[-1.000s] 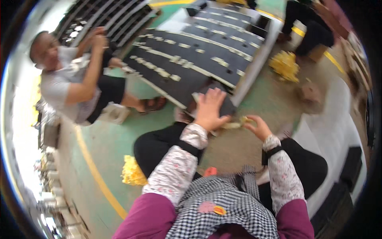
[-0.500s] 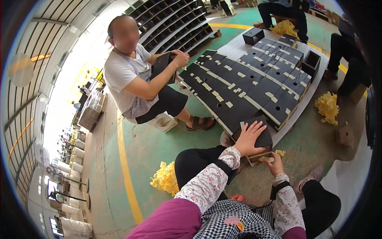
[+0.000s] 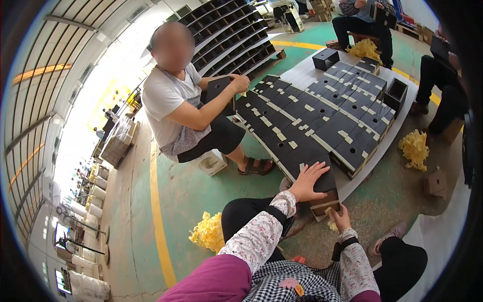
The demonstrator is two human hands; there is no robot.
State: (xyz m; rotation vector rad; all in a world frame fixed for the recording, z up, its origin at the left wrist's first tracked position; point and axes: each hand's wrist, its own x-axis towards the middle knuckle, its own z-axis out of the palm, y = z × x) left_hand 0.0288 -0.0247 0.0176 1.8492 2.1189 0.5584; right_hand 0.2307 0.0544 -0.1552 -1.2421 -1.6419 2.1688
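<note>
A black box (image 3: 326, 182) with a bare wooden end facing me lies at the near end of the rows of black boxes (image 3: 297, 118). My left hand (image 3: 308, 183) rests flat on its top, fingers spread. By the box's lower near corner, my right hand (image 3: 342, 220) is closed in a pinch on a pale yellow strip of masking tape (image 3: 332, 225). Short pieces of similar tape and long pale strips mark the tops of the rows. Whether the tape touches the box's end is hard to make out.
At the left a co-worker (image 3: 176, 100) sits holding a black box (image 3: 218, 86). Heaps of crumpled yellow tape (image 3: 207, 232) lie on the floor, one more at the right (image 3: 414, 149). More seated people are at the far right. Shelved black boxes (image 3: 226, 35) stand behind.
The box under my left hand now lies more in line with the rows. My right hand has moved slightly toward the box's lower corner with the tape. The whole view has shifted a little.
</note>
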